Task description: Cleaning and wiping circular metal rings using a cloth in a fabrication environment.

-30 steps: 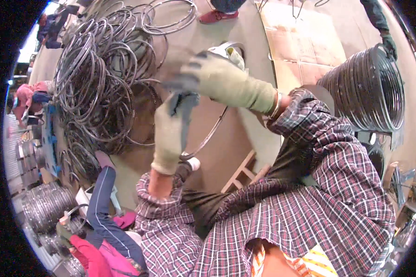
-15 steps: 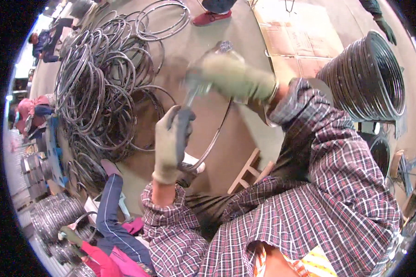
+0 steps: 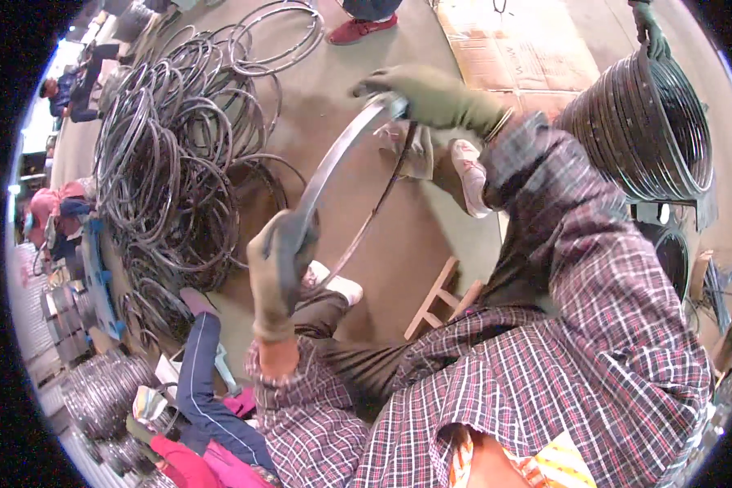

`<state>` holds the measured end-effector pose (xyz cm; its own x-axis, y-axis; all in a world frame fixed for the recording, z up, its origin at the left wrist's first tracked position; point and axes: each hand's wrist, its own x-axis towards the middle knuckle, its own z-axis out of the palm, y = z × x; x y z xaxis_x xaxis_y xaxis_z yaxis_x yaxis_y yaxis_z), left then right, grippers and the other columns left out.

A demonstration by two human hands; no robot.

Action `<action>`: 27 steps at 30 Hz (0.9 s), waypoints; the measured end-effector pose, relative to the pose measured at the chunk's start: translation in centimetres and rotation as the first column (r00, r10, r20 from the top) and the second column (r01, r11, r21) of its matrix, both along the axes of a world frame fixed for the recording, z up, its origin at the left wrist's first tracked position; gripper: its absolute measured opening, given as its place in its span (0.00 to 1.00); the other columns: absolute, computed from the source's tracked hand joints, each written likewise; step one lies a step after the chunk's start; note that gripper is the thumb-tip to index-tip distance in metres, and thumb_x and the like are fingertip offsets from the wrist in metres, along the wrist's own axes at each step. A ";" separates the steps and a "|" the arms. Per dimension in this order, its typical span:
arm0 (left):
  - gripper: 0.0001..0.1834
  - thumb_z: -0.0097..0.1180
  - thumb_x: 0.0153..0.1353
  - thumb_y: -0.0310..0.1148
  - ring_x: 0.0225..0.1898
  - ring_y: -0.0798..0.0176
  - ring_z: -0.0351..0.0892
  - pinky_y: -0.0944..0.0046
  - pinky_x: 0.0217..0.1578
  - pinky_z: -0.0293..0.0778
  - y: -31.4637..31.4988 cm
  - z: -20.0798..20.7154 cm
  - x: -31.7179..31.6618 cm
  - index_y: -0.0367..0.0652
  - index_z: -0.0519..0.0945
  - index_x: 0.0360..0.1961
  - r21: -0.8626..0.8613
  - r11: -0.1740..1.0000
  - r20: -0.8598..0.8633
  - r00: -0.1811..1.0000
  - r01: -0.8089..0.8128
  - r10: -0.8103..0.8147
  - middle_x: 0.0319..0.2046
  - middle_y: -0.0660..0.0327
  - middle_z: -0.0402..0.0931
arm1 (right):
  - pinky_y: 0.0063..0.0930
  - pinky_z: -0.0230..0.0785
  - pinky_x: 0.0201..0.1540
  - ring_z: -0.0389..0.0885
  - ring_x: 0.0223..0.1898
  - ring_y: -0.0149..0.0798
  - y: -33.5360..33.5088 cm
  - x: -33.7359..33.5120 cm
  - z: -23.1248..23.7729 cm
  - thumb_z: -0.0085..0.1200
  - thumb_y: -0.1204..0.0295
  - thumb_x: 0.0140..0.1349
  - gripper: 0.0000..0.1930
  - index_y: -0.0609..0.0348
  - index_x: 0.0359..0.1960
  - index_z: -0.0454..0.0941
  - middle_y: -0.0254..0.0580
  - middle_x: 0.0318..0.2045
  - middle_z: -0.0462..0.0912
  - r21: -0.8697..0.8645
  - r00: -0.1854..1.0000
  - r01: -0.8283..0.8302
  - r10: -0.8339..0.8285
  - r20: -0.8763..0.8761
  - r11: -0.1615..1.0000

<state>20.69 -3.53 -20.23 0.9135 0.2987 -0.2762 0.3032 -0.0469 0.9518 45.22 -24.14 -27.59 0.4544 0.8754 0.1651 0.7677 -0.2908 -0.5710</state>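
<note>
The left hand (image 3: 273,268) grips the metal hoop's (image 3: 336,159) near-left side, probably to steady it, while the right hand (image 3: 431,93) meets its far end, fingers outstretched (whether they grip, I cannot tell). The hoop hangs above the floor (image 3: 358,69), left of the cardboard sheet's (image 3: 537,57) left edge. Since half a second ago, the hands are farther apart, exposing more hoop.

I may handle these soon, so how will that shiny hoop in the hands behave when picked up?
Probably fairly stiff: the hoop curves smoothly between left hand and right hand without visible sagging. It may be light for its size, being a slim band around an open middle. Its round outline suggests it could roll on edge.
</note>
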 end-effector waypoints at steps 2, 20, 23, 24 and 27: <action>0.17 0.48 0.68 0.41 0.18 0.80 0.60 0.76 0.18 0.55 1.2 0.4 -0.9 0.36 0.77 0.34 0.018 0.998 0.068 0.996 -0.062 0.061 0.19 0.71 0.66 | 0.41 0.69 0.53 0.76 0.51 0.56 -1.5 0.8 0.2 0.54 0.77 0.50 0.25 0.57 0.54 0.73 0.51 0.49 0.78 0.029 0.997 0.041 -0.039 -0.074 0.999; 0.20 0.45 0.71 0.43 0.17 0.77 0.64 0.74 0.18 0.57 2.0 -6.6 -1.3 0.34 0.77 0.37 0.197 0.973 0.174 0.981 -0.120 0.086 0.20 0.68 0.70 | 0.34 0.73 0.46 0.79 0.44 0.41 5.4 -8.2 5.4 0.56 0.79 0.46 0.21 0.50 0.46 0.76 0.40 0.42 0.78 -0.149 0.894 0.055 0.018 0.448 0.987; 0.19 0.46 0.70 0.43 0.17 0.76 0.64 0.75 0.17 0.57 -0.3 -2.6 0.5 0.35 0.77 0.35 -0.036 0.994 0.044 0.994 0.101 -0.099 0.20 0.69 0.70 | 0.38 0.75 0.40 0.81 0.39 0.37 3.5 -7.2 4.7 0.56 0.76 0.48 0.16 0.51 0.42 0.78 0.37 0.35 0.80 -0.030 0.926 -0.153 0.154 0.344 0.988; 0.18 0.47 0.69 0.41 0.22 0.75 0.68 0.75 0.21 0.62 0.6 -1.4 -0.7 0.34 0.77 0.37 -0.001 0.996 0.055 0.995 0.088 -0.088 0.25 0.67 0.73 | 0.35 0.75 0.37 0.81 0.36 0.35 1.7 -3.3 1.5 0.55 0.78 0.50 0.16 0.53 0.42 0.78 0.37 0.31 0.80 0.099 0.964 -0.007 -0.020 0.267 0.995; 0.20 0.48 0.69 0.45 0.25 0.72 0.72 0.75 0.22 0.65 2.7 -1.4 -3.8 0.34 0.77 0.37 -0.122 0.990 0.128 0.988 -0.066 0.081 0.27 0.63 0.75 | 0.26 0.73 0.33 0.78 0.29 0.26 -1.1 -1.4 3.9 0.56 0.78 0.55 0.08 0.58 0.37 0.79 0.37 0.25 0.80 0.044 0.834 0.430 -0.378 -0.402 0.902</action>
